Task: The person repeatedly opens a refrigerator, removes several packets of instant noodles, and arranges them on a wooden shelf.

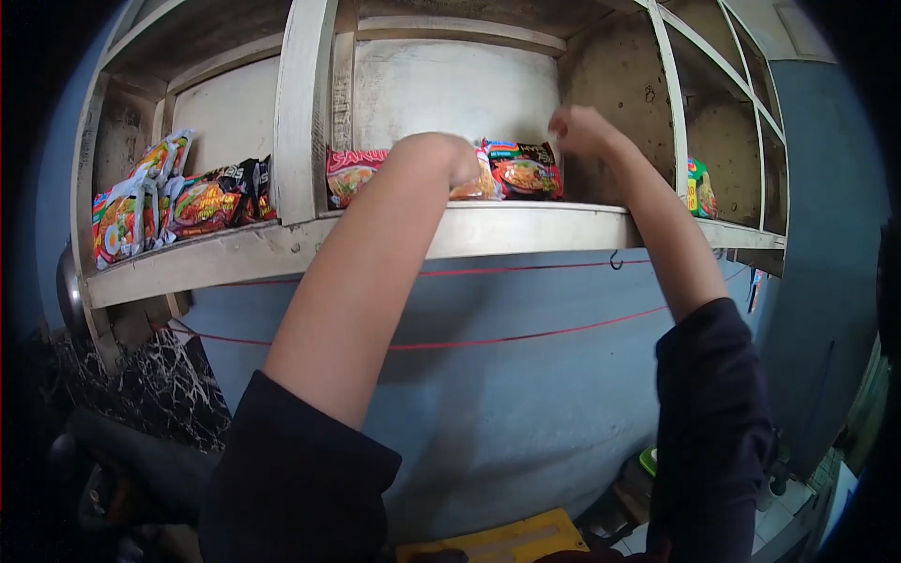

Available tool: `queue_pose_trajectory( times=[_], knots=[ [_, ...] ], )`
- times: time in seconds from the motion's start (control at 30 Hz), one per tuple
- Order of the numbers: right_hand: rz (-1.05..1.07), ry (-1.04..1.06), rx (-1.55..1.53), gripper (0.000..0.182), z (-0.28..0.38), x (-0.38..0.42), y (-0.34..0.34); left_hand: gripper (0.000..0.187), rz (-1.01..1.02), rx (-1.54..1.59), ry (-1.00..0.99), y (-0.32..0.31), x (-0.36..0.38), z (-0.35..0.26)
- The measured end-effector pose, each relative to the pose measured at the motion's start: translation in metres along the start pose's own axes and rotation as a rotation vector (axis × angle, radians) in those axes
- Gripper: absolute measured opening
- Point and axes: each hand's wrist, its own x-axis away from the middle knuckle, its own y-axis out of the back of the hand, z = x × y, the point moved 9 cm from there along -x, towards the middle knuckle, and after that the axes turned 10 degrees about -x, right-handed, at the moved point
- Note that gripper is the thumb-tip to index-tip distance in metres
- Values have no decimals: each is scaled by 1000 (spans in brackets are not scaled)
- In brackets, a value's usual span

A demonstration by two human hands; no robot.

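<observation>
Both my arms reach up to a white wooden shelf point(526, 230). My left hand point(439, 155) is bent at the wrist in the middle compartment, its fingers turned away and hidden. Just left of it stands a pink instant noodle packet point(347, 176), partly covered by my forearm. Right of it are a yellowish packet point(486, 184) and a black and red noodle packet point(527, 174). My right hand point(584, 129) hovers above and right of the black packet, apart from it. Motion blurs its fingers, and nothing shows clearly in them.
Several noodle packets point(202, 205) lean together in the left compartment. A green and yellow packet point(699, 190) stands in the right one. Below the shelf, red cords point(507, 340) run along a blue wall point(526, 403), and a hook point(616, 260) hangs from the edge.
</observation>
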Motion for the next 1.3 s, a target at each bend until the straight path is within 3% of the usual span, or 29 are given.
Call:
queue_pose_trajectory(
  times=[0.03,0.1,0.17,0.23,0.27,0.3,0.4,0.47,0.57,0.6,0.67,0.73,0.77,0.8,0.87,0.93,1.0,1.03,1.07,1.1,1.13,1.23,1.3],
  knots=[
    [-246,100,32,28,13,8,28,39,-107,-80,22,18,19,-4],
    [-637,191,-132,25,31,41,72,33,-673,32,167,65,70,1],
    [-787,218,-365,22,62,94,89,22,-1197,256,11,92,120,-1],
    [-868,347,-664,19,102,162,75,19,-1421,408,-126,88,181,-9],
    [-813,357,-870,17,119,194,54,18,-1432,533,-151,69,206,-8],
    [-856,429,-767,17,145,236,38,17,-1435,647,-156,42,237,-7],
    [-524,517,-1017,21,210,337,-59,24,-1075,1130,-43,-100,322,8],
    [-190,534,-1303,25,254,388,-146,23,-796,1012,262,-222,393,16],
    [566,272,-1580,24,340,478,-292,20,-569,1072,718,-352,542,10],
    [774,169,-1642,22,367,520,-325,20,-525,1078,846,-372,594,0],
    [1040,229,-1642,24,420,591,-332,18,-552,1152,980,-371,678,-17],
    [1327,429,-1700,28,467,636,-292,18,-452,874,1080,-334,752,-20],
    [1370,615,-1647,29,490,651,-271,18,-506,785,1145,-315,787,-14],
    [1414,631,-1642,29,508,662,-263,19,-580,734,1231,-307,828,-8],
    [1502,882,-1596,30,550,694,-236,19,-700,655,1621,-298,914,7],
    [1548,943,-1571,31,589,715,-223,24,-1020,783,2029,-307,995,7],
    [1548,1091,-1464,30,641,747,-216,26,-1152,808,2081,-315,1052,16],
    [1585,1073,-1441,30,667,754,-205,30,-982,760,2036,-311,1066,27],
    [1590,1069,-1469,30,697,766,-199,34,-932,746,1855,-308,1079,40],
    [1491,1171,-1457,29,727,779,-188,34,-834,726,1794,-307,1097,51],
    [1383,1266,-1434,28,759,790,-172,29,-891,816,1800,-303,1110,62],
    [1326,1272,-1483,24,843,794,-129,23,-822,953,1764,-301,1158,104],
    [1242,1230,-1572,22,889,777,-98,26,-741,720,1624,-275,1173,145]
  ],
)
